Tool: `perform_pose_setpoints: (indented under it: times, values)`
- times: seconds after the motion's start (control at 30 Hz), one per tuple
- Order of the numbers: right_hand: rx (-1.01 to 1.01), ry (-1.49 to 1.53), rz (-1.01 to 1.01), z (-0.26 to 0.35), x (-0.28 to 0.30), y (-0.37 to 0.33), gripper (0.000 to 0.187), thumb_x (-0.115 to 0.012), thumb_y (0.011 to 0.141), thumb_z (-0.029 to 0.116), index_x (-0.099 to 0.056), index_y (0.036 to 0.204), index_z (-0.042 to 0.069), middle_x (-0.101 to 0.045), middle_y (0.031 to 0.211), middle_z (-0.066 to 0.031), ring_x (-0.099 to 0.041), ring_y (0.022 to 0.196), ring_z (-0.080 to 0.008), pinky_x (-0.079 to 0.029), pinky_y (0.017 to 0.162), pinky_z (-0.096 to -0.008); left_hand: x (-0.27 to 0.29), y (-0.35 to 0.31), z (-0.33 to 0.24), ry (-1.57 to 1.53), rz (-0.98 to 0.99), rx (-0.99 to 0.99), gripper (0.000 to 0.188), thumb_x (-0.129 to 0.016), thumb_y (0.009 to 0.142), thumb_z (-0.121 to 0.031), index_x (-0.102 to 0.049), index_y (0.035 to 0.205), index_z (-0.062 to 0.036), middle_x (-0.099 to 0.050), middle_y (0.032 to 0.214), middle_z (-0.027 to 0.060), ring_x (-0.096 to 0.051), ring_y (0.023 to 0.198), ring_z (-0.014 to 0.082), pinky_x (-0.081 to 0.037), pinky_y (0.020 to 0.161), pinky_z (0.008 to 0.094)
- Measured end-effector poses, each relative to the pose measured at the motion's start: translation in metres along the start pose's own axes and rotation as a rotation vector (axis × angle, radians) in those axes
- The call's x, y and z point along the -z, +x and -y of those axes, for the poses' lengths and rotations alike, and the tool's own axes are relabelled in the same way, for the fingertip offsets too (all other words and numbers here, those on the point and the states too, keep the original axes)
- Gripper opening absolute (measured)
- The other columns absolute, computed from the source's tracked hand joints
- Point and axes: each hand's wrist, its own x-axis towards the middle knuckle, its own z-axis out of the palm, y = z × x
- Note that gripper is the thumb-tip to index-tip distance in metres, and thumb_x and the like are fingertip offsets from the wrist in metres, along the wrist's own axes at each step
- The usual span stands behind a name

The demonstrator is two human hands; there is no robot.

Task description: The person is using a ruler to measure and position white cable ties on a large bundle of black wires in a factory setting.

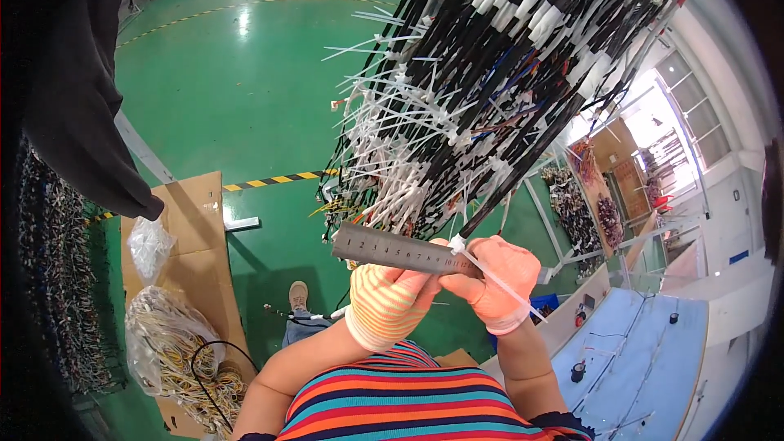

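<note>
My left hand (388, 304), in a yellow-and-orange striped glove, pinches a steel ruler (382, 248) held nearly level. My right hand (500, 279), in a pink-orange glove, is closed round the lower end of a black wiring harness (490, 211) by the ruler's right end. A white cable tie (459, 243) sits on that harness, its long tail slanting down across the right glove. The fingertips of both hands meet just below the ruler. Right above them hangs a thick mass of black wiring harnesses (482, 57) with white labels, white connectors and many loose tie tails.
On the left, a bag of yellowish wires (175, 335) lies on cardboard (196, 212). A dark cloth (77, 106) hangs at the upper left, with more harnesses (61, 278) below. A blue-topped table (653, 351) stands at the lower right; other harnesses (572, 208) hang beyond.
</note>
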Motion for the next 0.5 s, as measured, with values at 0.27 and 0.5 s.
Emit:
perform_pose_setpoints:
  times: [0.27, 0.5]
  values:
    - [-0.018, 0.209, -0.057, -0.006, -0.010, -0.008, 0.049, -0.066, 0.072, 0.052, -0.057, 0.075, 0.003, -0.051, 0.059, -0.0101, -0.052, 0.049, -0.0257, -0.041, 0.044, -0.0322, -0.006, -0.005, -0.005, 0.022, -0.033, 0.007, 0.024, -0.066, 0.069, -0.004, -0.064, 0.092, -0.0092, -0.061, 0.079, 0.0088, -0.060, 0.061, 0.0280, -0.047, 0.050, 0.0363]
    - [-0.189, 0.795, 0.431, -0.017, 0.003, -0.053, 0.040, -0.069, 0.077, 0.037, -0.055, 0.088, 0.001, -0.052, 0.064, -0.0062, -0.051, 0.055, -0.0193, -0.040, 0.051, -0.0294, -0.002, -0.042, 0.041, -0.359, 0.236, 0.125, 0.027, -0.053, 0.087, -0.013, -0.056, 0.113, -0.0040, -0.061, 0.091, 0.0104, -0.058, 0.083, 0.0266, -0.046, 0.076, 0.0326]
